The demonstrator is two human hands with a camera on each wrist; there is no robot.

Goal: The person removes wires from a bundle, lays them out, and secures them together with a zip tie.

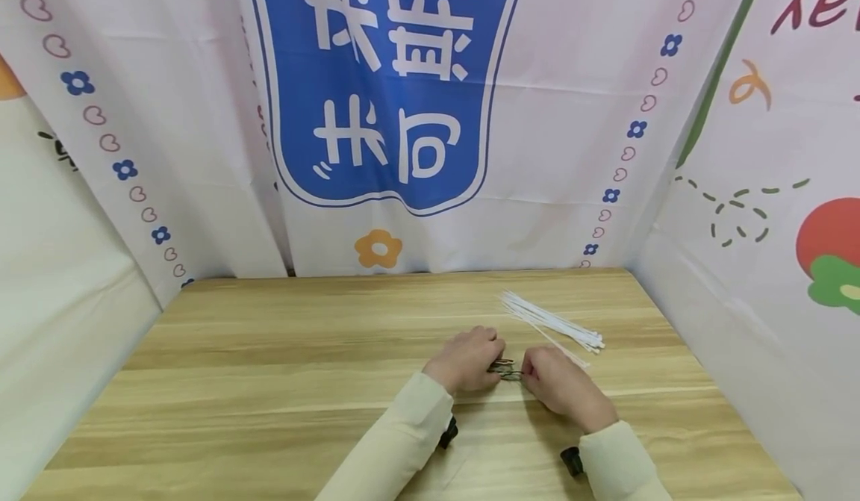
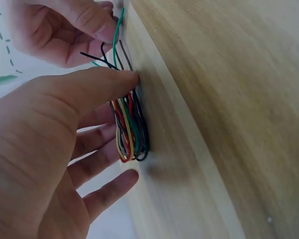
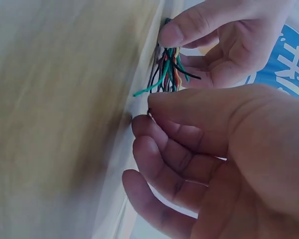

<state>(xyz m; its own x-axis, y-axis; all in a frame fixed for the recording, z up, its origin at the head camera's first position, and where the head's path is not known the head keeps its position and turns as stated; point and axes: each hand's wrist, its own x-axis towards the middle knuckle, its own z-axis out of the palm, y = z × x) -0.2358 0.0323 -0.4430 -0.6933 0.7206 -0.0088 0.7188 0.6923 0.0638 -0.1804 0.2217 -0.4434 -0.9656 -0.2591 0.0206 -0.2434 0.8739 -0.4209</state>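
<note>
A looped bundle of thin wires point(image 2: 128, 127), coloured red, yellow, green and black, lies between the thumb and fingers of my left hand point(image 1: 469, 361), which grips it low over the table. Loose green and black wire ends stick out past that thumb. My right hand point(image 1: 559, 383) is close on the right, with thumb and forefinger pinching a dark strand of the wire bundle point(image 3: 173, 67); the other fingers are loosely bent. Just how many strands it pinches is hidden by the fingertips. Both hands are seen from above in the head view.
A bunch of white cable ties point(image 1: 551, 322) lies on the table beyond my right hand, with one single tie point(image 1: 563, 348) apart from it. The wood-grain table point(image 1: 269, 381) meets printed cloth curtains point(image 1: 551, 150) at the back and sides.
</note>
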